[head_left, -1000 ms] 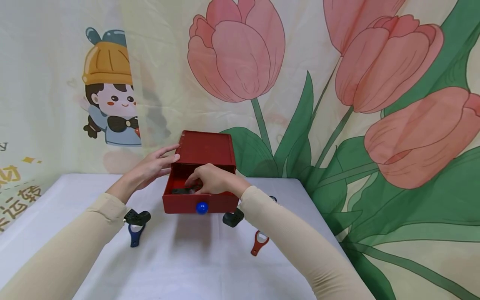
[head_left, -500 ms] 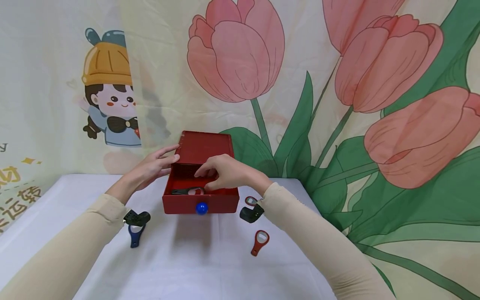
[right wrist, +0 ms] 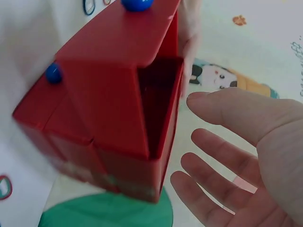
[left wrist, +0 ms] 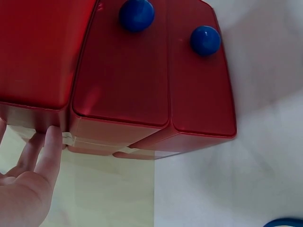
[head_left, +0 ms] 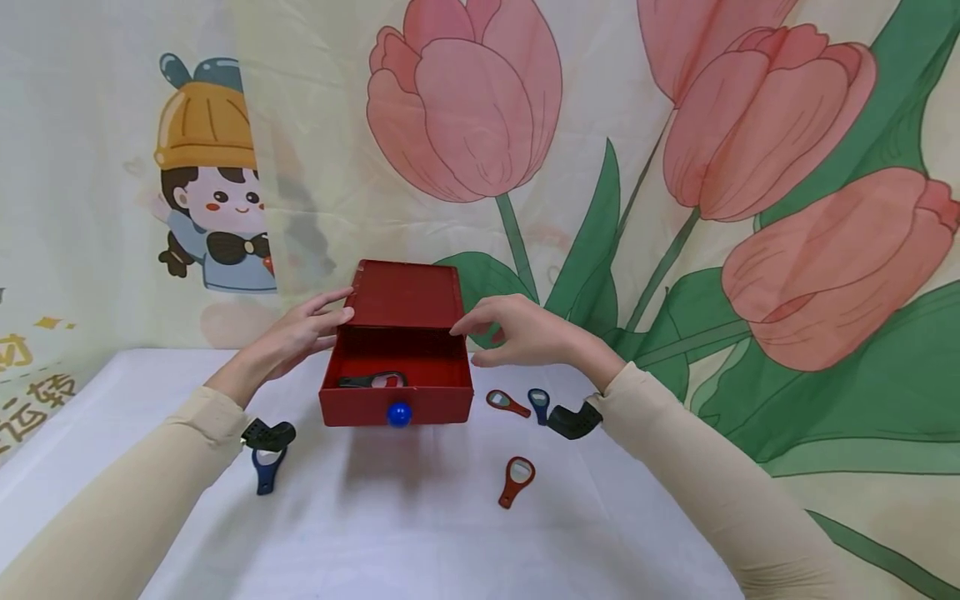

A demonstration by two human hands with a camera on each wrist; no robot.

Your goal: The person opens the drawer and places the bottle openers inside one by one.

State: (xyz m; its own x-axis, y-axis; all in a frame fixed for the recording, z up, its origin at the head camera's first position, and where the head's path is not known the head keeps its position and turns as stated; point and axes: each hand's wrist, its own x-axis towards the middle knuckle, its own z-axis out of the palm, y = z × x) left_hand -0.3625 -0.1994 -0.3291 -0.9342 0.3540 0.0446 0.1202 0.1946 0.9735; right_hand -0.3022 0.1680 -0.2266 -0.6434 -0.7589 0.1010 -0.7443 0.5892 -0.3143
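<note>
One opener (head_left: 372, 381) in open drawer (head_left: 396, 405), four on tabletop (head_left: 420, 533); left hand (head_left: 300, 335) braces box (head_left: 405, 293), right hand (head_left: 525, 332) empty, fingers loose.

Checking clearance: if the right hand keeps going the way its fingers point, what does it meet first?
Probably the red drawer box: the right hand is open beside its right edge, fingers pointing left at it. Whether a gap remains is unclear from the head view.

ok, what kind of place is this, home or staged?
Looks staged, probably a data-collection setup rather than a lived-in room. A printed tulip-and-cartoon backdrop hangs as the wall, the table wears a plain white cloth, and only a red drawer box and a few bottle openers lie on it.
</note>
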